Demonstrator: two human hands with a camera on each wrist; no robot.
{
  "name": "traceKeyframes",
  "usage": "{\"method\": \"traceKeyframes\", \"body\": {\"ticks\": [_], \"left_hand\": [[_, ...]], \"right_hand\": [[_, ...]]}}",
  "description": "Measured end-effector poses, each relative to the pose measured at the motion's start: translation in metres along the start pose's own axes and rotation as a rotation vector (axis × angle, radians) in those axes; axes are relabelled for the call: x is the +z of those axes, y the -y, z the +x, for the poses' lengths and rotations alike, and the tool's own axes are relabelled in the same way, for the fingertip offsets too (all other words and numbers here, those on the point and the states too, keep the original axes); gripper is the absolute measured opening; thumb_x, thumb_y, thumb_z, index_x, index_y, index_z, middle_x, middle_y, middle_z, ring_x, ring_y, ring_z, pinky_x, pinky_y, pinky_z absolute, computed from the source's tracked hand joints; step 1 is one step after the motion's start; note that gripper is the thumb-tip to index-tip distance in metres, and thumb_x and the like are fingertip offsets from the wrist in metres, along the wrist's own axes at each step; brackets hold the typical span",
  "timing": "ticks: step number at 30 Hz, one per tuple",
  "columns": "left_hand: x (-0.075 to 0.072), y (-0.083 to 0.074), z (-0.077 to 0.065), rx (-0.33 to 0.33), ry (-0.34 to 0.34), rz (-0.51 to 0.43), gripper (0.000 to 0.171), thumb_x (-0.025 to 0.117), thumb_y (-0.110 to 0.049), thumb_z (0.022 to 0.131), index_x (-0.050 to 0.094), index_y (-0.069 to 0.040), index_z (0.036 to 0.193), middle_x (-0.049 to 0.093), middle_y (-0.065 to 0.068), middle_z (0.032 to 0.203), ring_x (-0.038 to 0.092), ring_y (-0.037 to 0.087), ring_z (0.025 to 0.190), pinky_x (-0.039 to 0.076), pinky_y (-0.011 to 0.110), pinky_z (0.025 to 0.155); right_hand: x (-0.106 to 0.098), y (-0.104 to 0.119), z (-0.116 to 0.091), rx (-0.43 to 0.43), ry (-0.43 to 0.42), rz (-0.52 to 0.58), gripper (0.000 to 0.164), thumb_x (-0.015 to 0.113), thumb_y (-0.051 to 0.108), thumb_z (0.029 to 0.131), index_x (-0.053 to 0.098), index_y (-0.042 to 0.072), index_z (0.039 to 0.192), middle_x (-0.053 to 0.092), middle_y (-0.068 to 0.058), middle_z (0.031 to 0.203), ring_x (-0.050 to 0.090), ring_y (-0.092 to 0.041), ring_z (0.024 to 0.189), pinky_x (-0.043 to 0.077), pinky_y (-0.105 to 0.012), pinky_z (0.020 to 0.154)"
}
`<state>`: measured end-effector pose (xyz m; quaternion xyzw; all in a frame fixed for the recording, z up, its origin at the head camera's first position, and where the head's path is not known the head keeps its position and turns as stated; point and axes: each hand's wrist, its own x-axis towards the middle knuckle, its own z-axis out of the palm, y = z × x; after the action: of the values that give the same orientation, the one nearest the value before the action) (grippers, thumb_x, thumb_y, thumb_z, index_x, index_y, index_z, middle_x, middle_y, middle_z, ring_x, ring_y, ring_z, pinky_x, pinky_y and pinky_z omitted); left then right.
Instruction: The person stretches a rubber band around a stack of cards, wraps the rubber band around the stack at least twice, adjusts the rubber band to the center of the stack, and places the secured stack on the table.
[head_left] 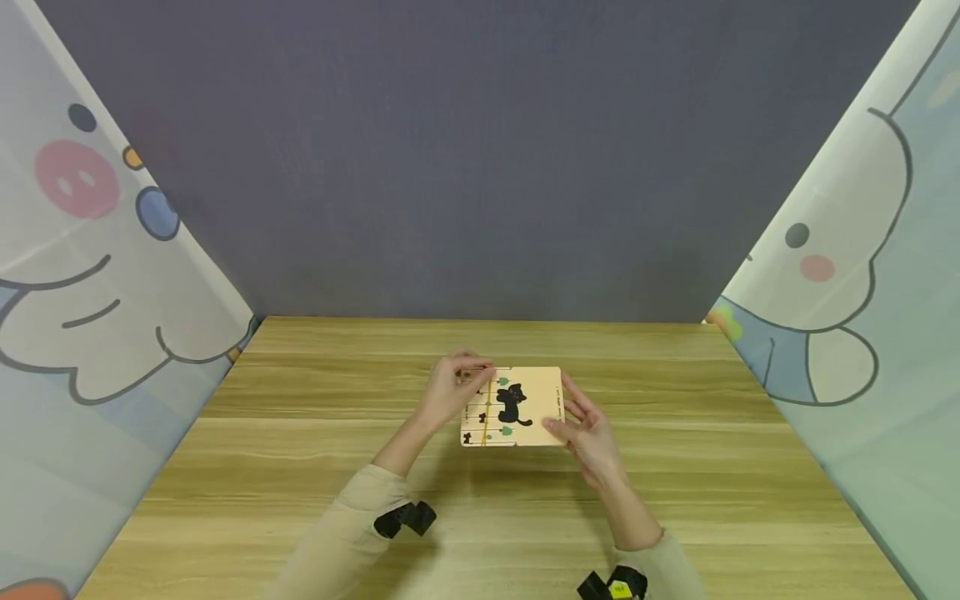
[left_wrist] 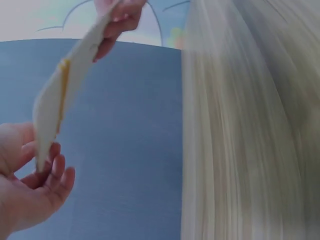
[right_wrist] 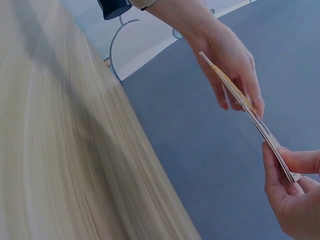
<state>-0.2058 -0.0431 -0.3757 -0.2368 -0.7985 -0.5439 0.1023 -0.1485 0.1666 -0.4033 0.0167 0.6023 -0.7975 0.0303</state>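
Note:
Both hands hold up a thin cream notebook (head_left: 543,387) above the wooden table, its cover showing a black cat and small green shapes. A yellow rubber band (head_left: 487,408) runs around its left part. At the notebook's upper left edge, my left hand (head_left: 450,387) pinches between thumb and fingers, fingertips right at the band's end. My right hand (head_left: 595,437) grips the right edge, thumb on the cover and fingers behind. Seen nearly edge-on in the right wrist view, the notebook (right_wrist: 267,135) shows thin layers, with the band (right_wrist: 230,84) along its upper part.
Under the hands lies a wood-grain table (head_left: 315,400). A dark grey panel (head_left: 480,167) rises behind it, and cartoon-printed cloths (head_left: 150,333) hang at the left and right sides. Each forearm wears a black camera mount (head_left: 405,518).

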Motion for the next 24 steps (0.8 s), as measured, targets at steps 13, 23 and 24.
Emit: {"method": "traceKeyframes", "body": {"ticks": [13,23,24], "left_hand": [[-0.012,-0.045,-0.025,0.002,-0.233,-0.087,0.017,0.06,0.006,0.08,0.061,0.013,0.095,0.058,0.025,0.098,0.054,0.036,0.09,0.048,0.045,0.073],[-0.005,-0.039,-0.047,-0.059,-0.42,-0.235,0.013,0.06,0.003,0.082,0.062,0.011,0.091,0.061,0.023,0.089,0.056,0.018,0.08,0.05,0.026,0.062],[-0.002,-0.035,-0.049,-0.077,-0.437,-0.257,0.014,0.06,0.001,0.082,0.062,0.01,0.093,0.061,0.022,0.089,0.056,0.016,0.08,0.049,0.024,0.061]], "right_hand": [[-0.002,0.001,0.002,0.017,-0.042,0.009,0.074,0.055,-0.014,0.077,0.031,0.021,0.138,0.056,-0.003,0.103,0.059,-0.009,0.068,0.025,-0.01,0.038],[0.0,0.006,0.009,-0.001,-0.049,0.064,0.075,0.053,-0.015,0.077,0.029,0.021,0.139,0.05,-0.003,0.1,0.058,-0.007,0.067,0.027,-0.009,0.04],[0.0,0.006,0.009,-0.002,-0.05,0.074,0.075,0.053,-0.015,0.077,0.029,0.02,0.139,0.049,-0.004,0.1,0.058,-0.008,0.067,0.028,-0.009,0.041]]}}
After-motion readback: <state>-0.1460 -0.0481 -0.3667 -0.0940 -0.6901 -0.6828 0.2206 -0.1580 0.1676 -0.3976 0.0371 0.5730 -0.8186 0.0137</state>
